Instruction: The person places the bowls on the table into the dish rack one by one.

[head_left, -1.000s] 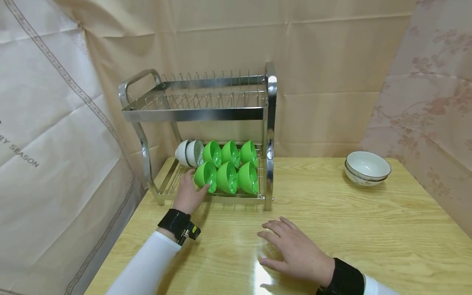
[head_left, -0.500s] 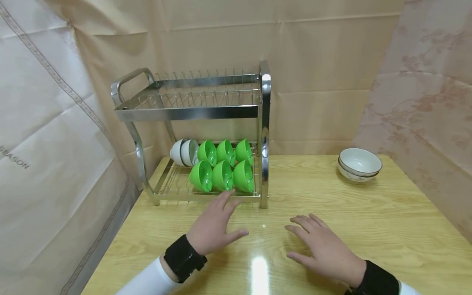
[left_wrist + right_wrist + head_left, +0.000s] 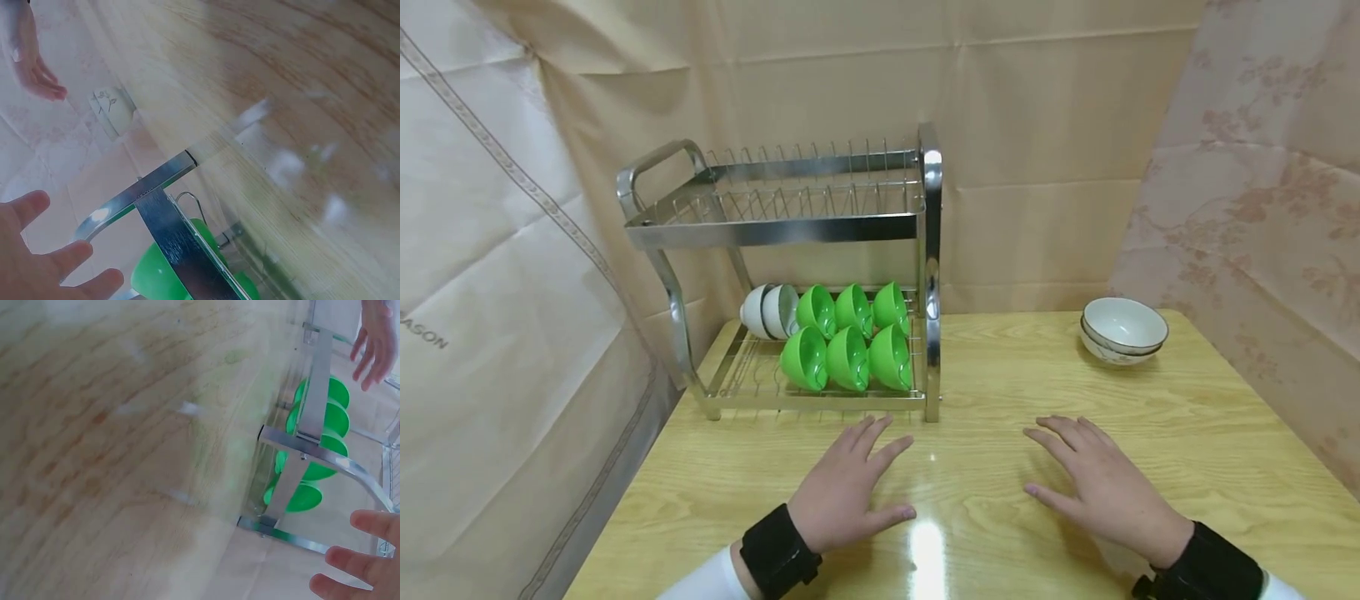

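Note:
My left hand (image 3: pixel 842 496) hovers in front of the dish rack with spread fingers and holds nothing. To its right, my right hand (image 3: pixel 1108 492) is over the table, fingers apart, also holding nothing. Several green cups (image 3: pixel 848 358) stand tilted on their sides in two rows on the lower shelf of the metal dish rack (image 3: pixel 775 232). Left of the back row, two white bowls (image 3: pixel 780 311) lean on edge, one against the other. Both wrist views show fingertips apart from everything; the left one has the rack's front bar close by.
At the back right of the wooden table (image 3: pixel 1000 375) stands a stack of white bowls (image 3: pixel 1123 327). The rack's upper shelf has a row of upright wires. Behind the table hangs a beige cloth (image 3: pixel 1037 167), with patterned cloth at the right side.
My left hand has drawn back from the front left green cup toward the front of the table. My right hand has shifted right. The cups stay in place.

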A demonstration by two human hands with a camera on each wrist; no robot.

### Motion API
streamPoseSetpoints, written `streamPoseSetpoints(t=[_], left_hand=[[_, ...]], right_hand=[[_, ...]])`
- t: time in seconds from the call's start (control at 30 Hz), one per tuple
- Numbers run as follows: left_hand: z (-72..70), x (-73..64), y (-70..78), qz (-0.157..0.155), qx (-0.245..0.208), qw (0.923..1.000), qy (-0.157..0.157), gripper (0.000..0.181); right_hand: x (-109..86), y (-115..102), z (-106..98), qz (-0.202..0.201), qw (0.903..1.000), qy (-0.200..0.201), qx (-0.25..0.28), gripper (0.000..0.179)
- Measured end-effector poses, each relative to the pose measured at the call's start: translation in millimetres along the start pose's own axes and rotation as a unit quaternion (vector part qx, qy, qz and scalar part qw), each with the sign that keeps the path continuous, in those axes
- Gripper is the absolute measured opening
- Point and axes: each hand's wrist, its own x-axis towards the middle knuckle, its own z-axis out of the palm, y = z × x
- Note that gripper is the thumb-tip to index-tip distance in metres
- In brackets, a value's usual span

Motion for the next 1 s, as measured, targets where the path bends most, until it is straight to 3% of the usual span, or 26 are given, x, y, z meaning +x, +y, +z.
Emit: streamPoseSetpoints(t=[0.13,0.23,0.57,0.67,0.8,1.0], left_hand=[[2.5,-4.9,-0.3,-0.018,0.002,0.9998,-0.002,0.082],[4.6,-7.9,-0.6,-0.029,0.002,0.9996,-0.001,0.083],[5.6,-10.5,4.1,-0.031,0.01,0.9994,0.006,0.082],[5.1,-10.7,6.3,-0.032,0.01,0.9994,0.01,0.082],[3.7,-12.6,7.9,-0.036,0.012,0.9992,0.007,0.081],[-0.3,-16.9,5.7,-0.064,0.019,0.9978,-0.002,0.082]], right_hand=[[8.0,11,4,0.013,0.9999,0.001,0.001,0.061],[19.1,33,7,0.035,0.9993,0.01,-0.012,0.058],[49.5,152,-9,0.079,0.9881,0.094,-0.092,0.041],[53.0,179,-15,0.116,0.9861,0.073,-0.094,0.039],[55.5,201,-17,0.158,0.9833,0.009,-0.091,0.041],[63.8,209,-15,0.145,0.9834,-0.059,-0.093,0.035]])
